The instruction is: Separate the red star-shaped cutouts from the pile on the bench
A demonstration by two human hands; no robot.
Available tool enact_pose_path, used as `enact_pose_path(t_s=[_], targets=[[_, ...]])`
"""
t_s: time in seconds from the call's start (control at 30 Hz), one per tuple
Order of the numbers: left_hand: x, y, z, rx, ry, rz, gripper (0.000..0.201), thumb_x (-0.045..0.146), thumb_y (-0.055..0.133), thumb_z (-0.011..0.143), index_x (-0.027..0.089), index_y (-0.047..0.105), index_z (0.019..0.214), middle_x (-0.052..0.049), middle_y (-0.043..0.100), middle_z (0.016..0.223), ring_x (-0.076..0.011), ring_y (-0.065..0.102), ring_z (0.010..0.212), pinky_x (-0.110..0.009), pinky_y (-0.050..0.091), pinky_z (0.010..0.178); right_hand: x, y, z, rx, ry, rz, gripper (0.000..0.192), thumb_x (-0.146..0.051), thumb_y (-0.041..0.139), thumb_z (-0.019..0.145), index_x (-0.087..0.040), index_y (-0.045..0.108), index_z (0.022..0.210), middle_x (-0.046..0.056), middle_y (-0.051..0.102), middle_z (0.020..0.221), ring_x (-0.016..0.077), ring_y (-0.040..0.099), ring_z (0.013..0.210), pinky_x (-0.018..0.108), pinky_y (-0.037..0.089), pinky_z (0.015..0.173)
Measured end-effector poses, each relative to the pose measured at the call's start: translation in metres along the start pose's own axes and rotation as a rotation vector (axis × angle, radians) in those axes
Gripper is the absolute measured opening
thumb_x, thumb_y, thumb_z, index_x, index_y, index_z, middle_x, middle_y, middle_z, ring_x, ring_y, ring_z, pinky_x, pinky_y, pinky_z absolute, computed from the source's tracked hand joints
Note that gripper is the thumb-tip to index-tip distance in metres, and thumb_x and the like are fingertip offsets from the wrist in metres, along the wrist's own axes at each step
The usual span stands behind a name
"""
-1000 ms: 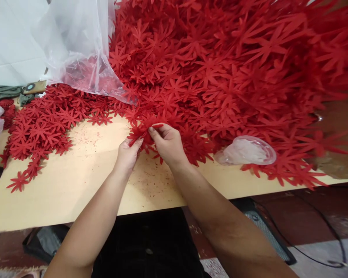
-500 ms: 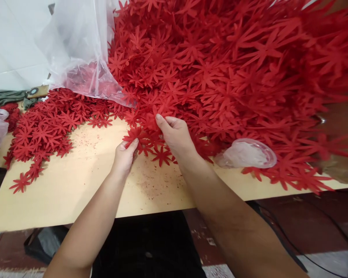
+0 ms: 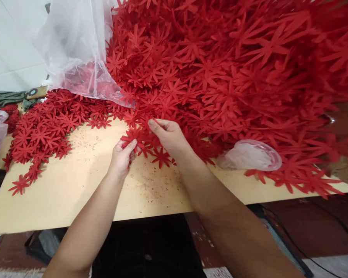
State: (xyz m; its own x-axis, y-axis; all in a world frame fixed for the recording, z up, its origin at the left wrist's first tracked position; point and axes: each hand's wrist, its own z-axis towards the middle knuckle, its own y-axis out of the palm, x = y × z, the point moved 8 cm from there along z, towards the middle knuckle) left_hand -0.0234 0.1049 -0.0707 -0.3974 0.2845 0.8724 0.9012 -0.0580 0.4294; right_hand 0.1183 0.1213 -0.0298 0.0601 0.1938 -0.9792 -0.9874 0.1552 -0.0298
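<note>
- Over the bench (image 3: 55, 197): my left grip (image 3: 122, 155) clamped on a red flower piece (image 3: 133, 134), thumb on top.
- My right grip (image 3: 169, 135) near it, thumb and fingertips close; can't tell if they pinch anything, red behind.
- Big red pile (image 3: 220, 77) beyond both; smaller red pile (image 3: 43, 131) off left.
- Plastic bag (image 3: 75, 34) at back; clear container (image 3: 249, 155) on the right.
</note>
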Motion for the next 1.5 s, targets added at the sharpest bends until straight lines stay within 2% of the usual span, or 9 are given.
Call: enact_pose_path(t_s=[0.17, 0.3, 0.37, 0.43, 0.53, 0.93, 1.13, 1.27, 1.5], targets=[[0.000, -0.004, 0.000, 0.048, 0.005, 0.048, 0.028, 0.032, 0.076, 0.063, 0.016, 0.055, 0.071, 0.004, 0.058, 0.050, -0.0016, 0.031, 0.037, -0.018, 0.016, 0.040, -0.016, -0.043, 0.001, 0.367, -0.306, -0.386, 0.046, -0.067, 0.057, 0.076, -0.021, 0.059, 0.077, 0.005, 0.056, 0.083, 0.0177, 0.055, 0.079, 0.036, 0.048, 0.076], [-0.001, 0.000, -0.001, 0.034, 0.003, 0.076, 0.025, 0.031, 0.074, 0.067, 0.016, 0.057, 0.078, 0.004, 0.059, 0.050, -0.0022, 0.033, 0.036, -0.018, 0.020, 0.042, -0.035, -0.023, -0.011, 0.288, -0.484, -0.570, 0.047, -0.057, 0.063, 0.077, -0.022, 0.062, 0.108, 0.013, 0.057, 0.120, 0.0290, 0.049, 0.120, 0.050, 0.039, 0.102], [-0.002, 0.001, -0.001, 0.025, 0.003, 0.077, 0.024, 0.032, 0.074, 0.068, 0.017, 0.057, 0.077, 0.005, 0.057, 0.049, -0.0029, 0.037, 0.038, -0.018, 0.022, 0.043, -0.034, -0.004, -0.013, 0.130, -0.438, -0.459, 0.041, -0.053, 0.062, 0.079, -0.022, 0.063, 0.106, 0.011, 0.062, 0.113, 0.0264, 0.054, 0.113, 0.047, 0.043, 0.100], [-0.002, 0.002, -0.001, 0.011, 0.009, 0.085, 0.026, 0.035, 0.073, 0.069, 0.017, 0.056, 0.073, 0.005, 0.056, 0.048, -0.0034, 0.038, 0.038, -0.018, 0.022, 0.043, -0.022, 0.018, -0.014, -0.067, -0.285, -0.268, 0.034, -0.050, 0.061, 0.080, -0.021, 0.062, 0.099, 0.007, 0.066, 0.094, 0.0206, 0.064, 0.087, 0.039, 0.053, 0.082], [-0.002, 0.004, -0.002, -0.006, 0.018, 0.115, 0.030, 0.040, 0.072, 0.070, 0.016, 0.054, 0.066, 0.004, 0.054, 0.047, -0.0028, 0.034, 0.036, -0.020, 0.018, 0.041, -0.001, 0.039, -0.016, -0.237, -0.049, -0.050, 0.024, -0.042, 0.064, 0.077, -0.020, 0.058, 0.085, 0.000, 0.060, 0.070, 0.0120, 0.055, 0.052, 0.030, 0.049, 0.053], [0.001, -0.001, -0.001, 0.050, 0.034, 0.107, 0.018, 0.029, 0.071, 0.074, 0.016, 0.064, 0.084, 0.004, 0.058, 0.053, -0.0029, 0.036, 0.041, -0.019, 0.023, 0.044, 0.006, -0.008, -0.010, 0.204, -0.036, -0.078, 0.010, -0.023, 0.063, 0.073, -0.022, 0.054, 0.069, -0.004, 0.047, 0.056, 0.0097, 0.039, 0.050, 0.026, 0.036, 0.051], [0.001, 0.008, -0.005, -0.019, 0.030, 0.034, 0.031, 0.042, 0.080, 0.063, 0.018, 0.066, 0.075, 0.003, 0.058, 0.060, -0.0061, 0.048, 0.054, -0.020, 0.034, 0.049, -0.007, 0.003, -0.017, 0.126, -0.090, -0.167, 0.022, -0.032, 0.062, 0.079, -0.022, 0.049, 0.063, -0.003, 0.048, 0.055, 0.0103, 0.041, 0.052, 0.026, 0.038, 0.052], [0.001, 0.011, -0.005, -0.055, 0.029, 0.029, 0.029, 0.034, 0.084, 0.058, 0.017, 0.066, 0.072, 0.004, 0.055, 0.057, -0.0065, 0.048, 0.055, -0.020, 0.037, 0.053, -0.007, 0.013, -0.019, 0.063, -0.104, -0.137, 0.025, -0.035, 0.060, 0.080, -0.022, 0.046, 0.063, -0.004, 0.047, 0.056, 0.0103, 0.043, 0.054, 0.026, 0.039, 0.053], [0.001, -0.007, 0.001, 0.111, 0.064, 0.040, 0.018, 0.025, 0.078, 0.066, 0.017, 0.063, 0.072, 0.005, 0.053, 0.054, -0.0073, 0.051, 0.057, -0.020, 0.041, 0.059, 0.006, 0.027, -0.021, -0.096, -0.034, 0.004, 0.024, -0.035, 0.071, 0.069, -0.022, 0.054, 0.080, 0.000, 0.064, 0.075, 0.0147, 0.059, 0.070, 0.030, 0.050, 0.068]])
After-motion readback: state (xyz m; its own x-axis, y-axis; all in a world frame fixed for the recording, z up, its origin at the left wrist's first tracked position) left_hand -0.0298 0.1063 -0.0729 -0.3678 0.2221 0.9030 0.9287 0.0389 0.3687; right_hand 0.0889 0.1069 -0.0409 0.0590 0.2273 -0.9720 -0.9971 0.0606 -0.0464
